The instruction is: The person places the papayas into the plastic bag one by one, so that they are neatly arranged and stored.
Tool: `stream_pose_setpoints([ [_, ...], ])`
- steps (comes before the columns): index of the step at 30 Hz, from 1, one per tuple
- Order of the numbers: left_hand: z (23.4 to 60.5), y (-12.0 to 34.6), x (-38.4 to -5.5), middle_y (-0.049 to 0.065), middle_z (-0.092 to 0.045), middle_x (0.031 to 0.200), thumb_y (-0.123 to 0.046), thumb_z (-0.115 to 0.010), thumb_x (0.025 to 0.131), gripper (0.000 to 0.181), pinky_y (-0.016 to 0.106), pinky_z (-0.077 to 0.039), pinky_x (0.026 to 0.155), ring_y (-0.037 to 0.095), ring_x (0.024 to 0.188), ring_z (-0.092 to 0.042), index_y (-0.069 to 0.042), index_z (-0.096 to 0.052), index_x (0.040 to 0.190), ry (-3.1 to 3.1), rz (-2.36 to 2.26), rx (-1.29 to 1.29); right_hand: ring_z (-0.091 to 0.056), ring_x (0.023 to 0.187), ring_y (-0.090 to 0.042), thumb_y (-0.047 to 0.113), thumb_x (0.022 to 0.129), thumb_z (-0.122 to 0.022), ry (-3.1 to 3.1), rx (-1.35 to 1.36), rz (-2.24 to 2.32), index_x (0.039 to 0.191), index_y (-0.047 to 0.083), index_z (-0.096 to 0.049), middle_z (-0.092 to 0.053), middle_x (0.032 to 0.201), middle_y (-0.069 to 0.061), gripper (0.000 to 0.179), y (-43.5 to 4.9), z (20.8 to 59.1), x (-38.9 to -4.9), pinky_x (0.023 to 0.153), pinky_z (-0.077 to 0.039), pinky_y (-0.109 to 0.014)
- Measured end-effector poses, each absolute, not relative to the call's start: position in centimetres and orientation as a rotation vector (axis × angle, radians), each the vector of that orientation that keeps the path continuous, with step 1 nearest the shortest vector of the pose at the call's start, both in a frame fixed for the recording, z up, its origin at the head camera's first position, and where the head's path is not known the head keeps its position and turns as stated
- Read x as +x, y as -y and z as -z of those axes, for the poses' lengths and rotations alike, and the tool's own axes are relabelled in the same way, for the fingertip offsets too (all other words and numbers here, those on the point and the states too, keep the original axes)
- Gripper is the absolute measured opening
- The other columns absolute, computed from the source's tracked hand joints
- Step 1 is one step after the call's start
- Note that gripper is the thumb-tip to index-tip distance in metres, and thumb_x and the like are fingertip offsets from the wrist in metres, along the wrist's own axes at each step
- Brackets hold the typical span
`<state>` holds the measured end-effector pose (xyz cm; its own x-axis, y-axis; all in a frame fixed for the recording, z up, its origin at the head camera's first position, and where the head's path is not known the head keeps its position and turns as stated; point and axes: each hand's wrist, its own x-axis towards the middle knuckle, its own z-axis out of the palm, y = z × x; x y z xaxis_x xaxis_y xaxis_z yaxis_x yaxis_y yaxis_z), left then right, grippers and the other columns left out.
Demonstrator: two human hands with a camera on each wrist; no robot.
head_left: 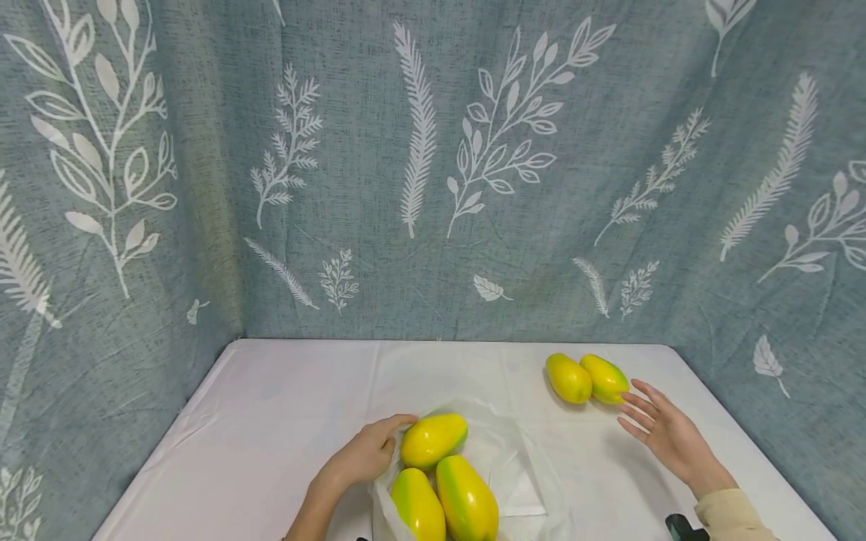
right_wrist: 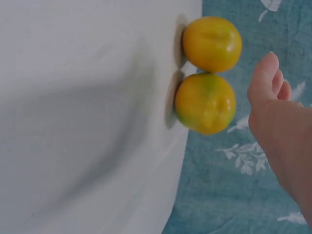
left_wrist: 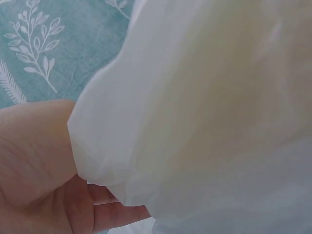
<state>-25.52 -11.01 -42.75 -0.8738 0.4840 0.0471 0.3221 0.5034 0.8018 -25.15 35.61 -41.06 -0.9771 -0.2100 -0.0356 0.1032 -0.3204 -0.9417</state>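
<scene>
A thin white translucent plastic bag [head_left: 541,469] lies with its mouth spread at the front middle of the table. Three glossy yellow-green mangoes are in it: one at the back [head_left: 433,440], one at front left [head_left: 418,505] and one at front right [head_left: 468,499]. My left hand [head_left: 365,453] holds the bag's left edge, fingertips beside the back mango; in the left wrist view the film [left_wrist: 195,122] hides part of that hand. Two more mangoes [head_left: 569,378] [head_left: 604,379] lie side by side at the back right. My right hand [head_left: 671,436], fingers spread, is just right of them, holding nothing.
A white cloth covers the table [head_left: 271,421]. Blue-green curtains [head_left: 433,285] with white leaf prints stand close behind it and along both sides. A small dark object [head_left: 685,527] shows by the right sleeve.
</scene>
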Motion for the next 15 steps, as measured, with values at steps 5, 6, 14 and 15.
stream_pose_setpoints([
  [5,42.7,10.9,-25.5,0.022,-0.05,0.134,0.011,-0.037,0.092,0.043,0.061,-0.032,0.102,0.043,0.127,-0.041,0.001,-0.052,0.132,-2.562,-1.307,0.698,-0.054,0.104,-0.008,0.037,0.102,-0.039,-1.798,0.112,2.398,0.132,0.023,-0.031,-0.045,0.121,0.003,0.035,-36.2,41.2,-25.5,0.096,-0.045,-0.029],
  [6,42.8,10.9,-25.5,0.022,-0.05,0.134,0.011,-0.037,0.092,0.043,0.06,-0.032,0.102,0.043,0.127,-0.041,0.001,-0.052,0.132,-2.562,-1.303,0.699,-0.053,0.104,-0.007,0.038,0.101,-0.04,-1.808,0.15,2.395,0.134,0.022,-0.028,-0.043,0.121,0.004,0.038,-36.3,41.3,-25.5,0.096,-0.045,-0.028],
  [14,43.2,10.9,-25.7,0.021,-0.049,0.135,0.009,-0.036,0.093,0.043,0.059,-0.032,0.102,0.042,0.127,-0.041,0.001,-0.051,0.133,-2.558,-1.296,0.707,-0.052,0.101,-0.004,0.038,0.101,-0.04,-1.817,0.326,2.407,0.134,0.025,-0.027,-0.037,0.123,0.003,0.038,-37.1,41.8,-25.7,0.1,-0.041,-0.028],
  [15,43.2,10.9,-25.7,0.021,-0.049,0.135,0.009,-0.036,0.093,0.043,0.059,-0.032,0.103,0.042,0.127,-0.041,0.001,-0.051,0.133,-2.557,-1.297,0.708,-0.051,0.102,-0.005,0.038,0.101,-0.04,-1.818,0.342,2.404,0.133,0.026,-0.027,-0.036,0.124,0.002,0.037,-37.1,41.8,-25.7,0.1,-0.04,-0.028],
])
